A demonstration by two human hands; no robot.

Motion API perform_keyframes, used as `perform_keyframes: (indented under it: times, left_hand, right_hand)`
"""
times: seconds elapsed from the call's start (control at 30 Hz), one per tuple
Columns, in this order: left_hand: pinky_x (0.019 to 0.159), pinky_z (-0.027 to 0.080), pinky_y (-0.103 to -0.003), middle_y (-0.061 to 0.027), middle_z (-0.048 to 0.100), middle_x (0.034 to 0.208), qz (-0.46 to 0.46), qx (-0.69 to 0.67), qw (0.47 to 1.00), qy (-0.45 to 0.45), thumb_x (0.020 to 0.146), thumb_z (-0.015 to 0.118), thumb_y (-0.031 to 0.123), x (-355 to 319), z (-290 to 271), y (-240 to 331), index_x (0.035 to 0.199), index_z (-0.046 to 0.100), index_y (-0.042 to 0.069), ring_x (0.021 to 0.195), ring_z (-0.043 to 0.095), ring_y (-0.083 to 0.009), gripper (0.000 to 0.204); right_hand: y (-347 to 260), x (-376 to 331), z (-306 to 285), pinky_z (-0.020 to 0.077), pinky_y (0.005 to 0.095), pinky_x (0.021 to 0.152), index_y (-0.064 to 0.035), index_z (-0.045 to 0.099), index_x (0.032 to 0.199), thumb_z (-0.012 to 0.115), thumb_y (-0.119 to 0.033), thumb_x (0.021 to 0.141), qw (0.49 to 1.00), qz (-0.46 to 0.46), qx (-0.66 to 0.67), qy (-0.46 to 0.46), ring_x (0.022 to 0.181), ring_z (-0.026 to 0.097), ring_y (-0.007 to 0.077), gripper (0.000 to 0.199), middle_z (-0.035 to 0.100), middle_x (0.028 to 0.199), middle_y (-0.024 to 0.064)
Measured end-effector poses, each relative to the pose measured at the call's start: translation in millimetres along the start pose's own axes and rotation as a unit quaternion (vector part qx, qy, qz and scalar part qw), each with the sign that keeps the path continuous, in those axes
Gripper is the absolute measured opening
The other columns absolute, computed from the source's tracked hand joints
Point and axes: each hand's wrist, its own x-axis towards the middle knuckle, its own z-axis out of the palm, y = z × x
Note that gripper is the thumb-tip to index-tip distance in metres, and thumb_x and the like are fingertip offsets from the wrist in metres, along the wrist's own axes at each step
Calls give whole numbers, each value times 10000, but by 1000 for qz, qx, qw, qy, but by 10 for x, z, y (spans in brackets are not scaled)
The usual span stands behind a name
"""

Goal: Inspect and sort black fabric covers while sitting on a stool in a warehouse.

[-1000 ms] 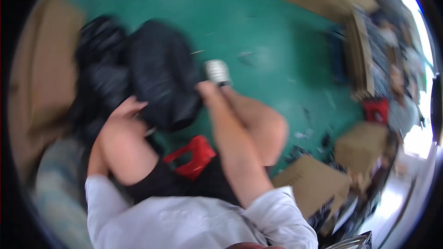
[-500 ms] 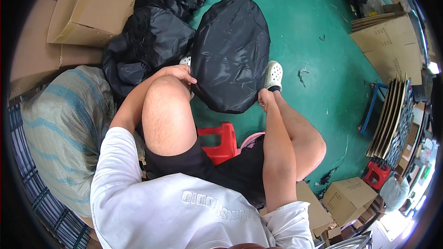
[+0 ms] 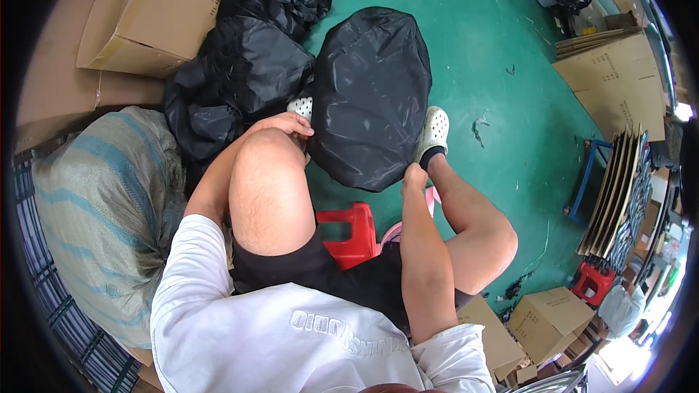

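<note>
A large oval bundle [image 3: 373, 98] wrapped in black shiny fabric lies on the floor between my feet. My left hand [image 3: 291, 125] is at its left edge, fingers bent and fingertips against the fabric. At the lower right edge, my right hand [image 3: 414, 176] is closed on the rim of the black cover. What lies under the cover is hidden. My white clogs [image 3: 435, 131] stand on either side of the bundle, the left one partly hidden behind it.
Crumpled black fabric [image 3: 255, 65] is heaped at the left, near cardboard boxes [image 3: 171, 14] and a striped woven sack [image 3: 102, 211]. A red stool [image 3: 353, 236] and a pink object [image 3: 391, 236] are beneath my legs. Flattened cardboard [image 3: 611, 196] and another box [image 3: 550, 320] line the right.
The black bundle has shifted slightly toward me, partly with the view. My right hand has drawn nearer along its lower edge. More of the pink object shows beside my right wrist.
</note>
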Motion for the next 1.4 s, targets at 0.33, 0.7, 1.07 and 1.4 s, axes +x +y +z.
perform_keyframes:
  times: [0.33, 0.7, 1.07, 1.4]
  left_hand:
    - [681, 504, -303, -50, 683, 837, 175, 298, 902, 257, 867, 679, 198, -226, -149, 1184, 934, 686, 12, 749, 627, -147, 198]
    - [1173, 209, -519, -157, 172, 1604, 270, 760, 538, 244, 858, 644, 471, 472, 1168, 2471, 1513, 299, 131, 1474, 186, -353, 814]
    - [1173, 139, -563, -92, 245, 1573, 251, 676, 556, 414, 901, 488, 611, 1374, 798, 2549, 1509, 306, 249, 1426, 273, -335, 730]
    - [1077, 373, -415, -266, 475, 1391, 287, 290, 772, 488, 884, 572, 607, 1234, -58, 2557, 1407, 401, -33, 1291, 473, -385, 844]
  right_hand:
    - [-2032, -294, -1225, 510, 391, 822, -6, 679, 969, 605, -217, 819, 882, -435, -67, -169, 904, 677, 323, 270, 701, 950, 203]
    - [-2056, -1594, -1800, 480, 465, 931, -5, 589, 1103, 627, -276, 864, 601, -640, -334, -343, 1103, 609, 363, 364, 632, 1146, 228]
    - [-2309, -1774, -1882, 479, 464, 893, -14, 602, 1099, 657, -240, 854, 661, -641, -335, -202, 1028, 651, 336, 338, 658, 1076, 176]
    - [-2275, -1922, -1820, 467, 461, 941, -14, 590, 1171, 628, -252, 884, 639, -630, -361, -253, 1091, 630, 340, 375, 635, 1163, 179]
